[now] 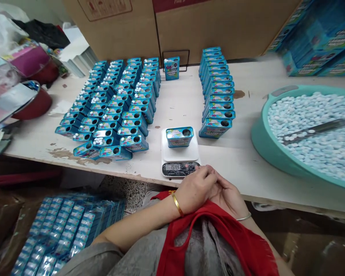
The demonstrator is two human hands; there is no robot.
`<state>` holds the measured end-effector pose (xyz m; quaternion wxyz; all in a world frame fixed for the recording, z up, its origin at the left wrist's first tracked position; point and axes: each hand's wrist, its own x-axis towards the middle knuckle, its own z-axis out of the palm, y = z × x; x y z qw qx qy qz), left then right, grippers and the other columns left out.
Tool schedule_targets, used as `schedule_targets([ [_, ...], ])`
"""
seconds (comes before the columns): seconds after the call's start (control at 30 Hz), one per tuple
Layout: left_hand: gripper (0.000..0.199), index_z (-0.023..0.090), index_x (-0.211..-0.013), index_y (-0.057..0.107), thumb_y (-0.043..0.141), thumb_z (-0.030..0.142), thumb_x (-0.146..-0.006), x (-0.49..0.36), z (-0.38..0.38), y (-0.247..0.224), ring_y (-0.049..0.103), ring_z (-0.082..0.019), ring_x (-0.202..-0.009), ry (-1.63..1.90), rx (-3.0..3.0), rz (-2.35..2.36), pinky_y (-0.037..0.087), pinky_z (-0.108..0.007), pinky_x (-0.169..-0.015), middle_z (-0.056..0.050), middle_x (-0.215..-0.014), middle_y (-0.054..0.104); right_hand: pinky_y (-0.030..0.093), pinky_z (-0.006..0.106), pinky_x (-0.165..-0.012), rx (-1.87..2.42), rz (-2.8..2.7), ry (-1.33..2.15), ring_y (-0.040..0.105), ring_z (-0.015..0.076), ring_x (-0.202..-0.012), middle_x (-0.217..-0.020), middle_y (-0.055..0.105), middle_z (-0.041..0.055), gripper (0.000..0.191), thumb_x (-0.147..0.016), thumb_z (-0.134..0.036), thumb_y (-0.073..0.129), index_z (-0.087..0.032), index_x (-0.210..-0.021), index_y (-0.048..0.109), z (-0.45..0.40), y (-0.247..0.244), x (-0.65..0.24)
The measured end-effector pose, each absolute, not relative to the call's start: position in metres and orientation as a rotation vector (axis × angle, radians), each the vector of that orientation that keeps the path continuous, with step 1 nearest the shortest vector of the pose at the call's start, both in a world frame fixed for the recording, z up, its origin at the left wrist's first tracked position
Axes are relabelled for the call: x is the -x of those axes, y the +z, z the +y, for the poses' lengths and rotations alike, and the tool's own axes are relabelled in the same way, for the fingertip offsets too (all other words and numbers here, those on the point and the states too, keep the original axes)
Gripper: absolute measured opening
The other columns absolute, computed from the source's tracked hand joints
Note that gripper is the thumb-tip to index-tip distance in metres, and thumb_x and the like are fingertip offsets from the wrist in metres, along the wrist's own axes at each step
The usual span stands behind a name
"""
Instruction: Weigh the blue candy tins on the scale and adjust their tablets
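Observation:
My left hand [197, 188], with a gold bracelet at the wrist, is curled closed against my right hand [228, 196]. The two meet just in front of the kitchen scale [180, 153], near the table's front edge. My right hand is closed too, its fingers bent under the left. Whatever may lie between them is hidden. A blue candy tin [179, 137] stands on the scale's white plate, a dark round hole in its top. Black digits show on the scale display [175, 167], seemingly 1544.
Rows of blue tins [112, 103], many with white candies on top, stand left. Another column [217, 96] stands right, and a single tin [171, 69] at the back. A turquoise basin [258, 126] holds candies and a metal scoop [319, 129]. Wrapped packs [63, 222] sit below left.

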<state>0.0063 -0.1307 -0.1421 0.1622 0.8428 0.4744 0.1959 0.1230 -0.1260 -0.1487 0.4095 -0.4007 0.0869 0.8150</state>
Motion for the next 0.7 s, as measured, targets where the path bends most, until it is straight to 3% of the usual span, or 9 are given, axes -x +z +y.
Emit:
schedule_targets([
  [0.13, 0.021, 0.014, -0.094, 0.056, 0.036, 0.019, -0.093, -0.003, -0.131, -0.139, 0.056, -0.016, -0.086, 0.618, -2.436, 1.319, 0.049, -0.027, -0.075, -0.007, -0.090, 0.059, 0.056, 0.031, -0.084, 0.984, 0.249, 2.056, 0.068, 0.0150, -0.091, -0.092, 0.073, 0.0037, 0.023, -0.089, -0.019, 0.044, -0.020, -0.098, 0.065, -0.124, -0.148, -0.118],
  [0.23, 0.022, 0.016, -0.109, 0.054, 0.041, 0.023, -0.092, 0.015, -0.119, -0.121, 0.057, -0.016, -0.094, 0.792, -2.496, 1.218, 0.048, -0.028, -0.081, -0.008, -0.104, 0.060, 0.058, 0.024, -0.073, 0.938, 0.249, 2.045, 0.069, 0.0122, -0.077, -0.083, 0.072, 0.0022, 0.019, -0.086, -0.016, 0.048, -0.018, -0.095, 0.065, -0.121, -0.145, -0.117],
  [0.33, 0.045, 0.018, -0.125, 0.046, 0.055, 0.038, -0.086, 0.049, -0.092, -0.094, 0.052, -0.023, -0.109, 0.914, -2.536, 1.458, 0.043, -0.036, -0.090, -0.013, -0.120, 0.055, 0.057, 0.020, -0.063, 0.927, 0.200, 1.978, 0.068, 0.0114, -0.069, -0.075, 0.070, 0.0018, 0.015, -0.082, -0.014, 0.054, -0.015, -0.093, 0.065, -0.116, -0.140, -0.118],
  [0.4, 0.063, 0.018, -0.131, 0.042, 0.062, 0.048, -0.079, 0.072, -0.069, -0.077, 0.049, -0.029, -0.114, 0.758, -2.577, 1.676, 0.039, -0.044, -0.092, -0.016, -0.126, 0.051, 0.055, 0.018, -0.057, 0.924, 0.169, 1.943, 0.066, 0.0106, -0.064, -0.071, 0.068, 0.0009, 0.014, -0.080, -0.014, 0.059, -0.015, -0.092, 0.065, -0.112, -0.139, -0.121],
  [0.57, 0.030, 0.020, -0.108, 0.057, 0.056, 0.039, -0.085, 0.110, 0.010, -0.058, 0.058, -0.021, -0.087, 0.226, -2.641, 1.596, 0.043, -0.035, -0.076, -0.006, -0.095, 0.063, 0.053, 0.016, -0.053, 0.958, 0.153, 1.864, 0.064, 0.0088, -0.059, -0.070, 0.068, -0.0002, 0.021, -0.070, -0.019, 0.073, -0.017, -0.090, 0.068, -0.096, -0.156, -0.134],
  [0.7, 0.028, 0.017, -0.109, 0.055, 0.056, 0.033, -0.085, 0.119, 0.104, -0.054, 0.056, -0.021, -0.099, 0.319, -2.575, 1.846, 0.043, -0.031, -0.085, -0.007, -0.104, 0.062, 0.055, 0.019, -0.052, 1.053, 0.044, 1.778, 0.064, 0.0122, -0.058, -0.064, 0.068, 0.0003, 0.022, -0.061, -0.027, 0.080, -0.019, -0.079, 0.071, -0.087, -0.179, -0.145],
])
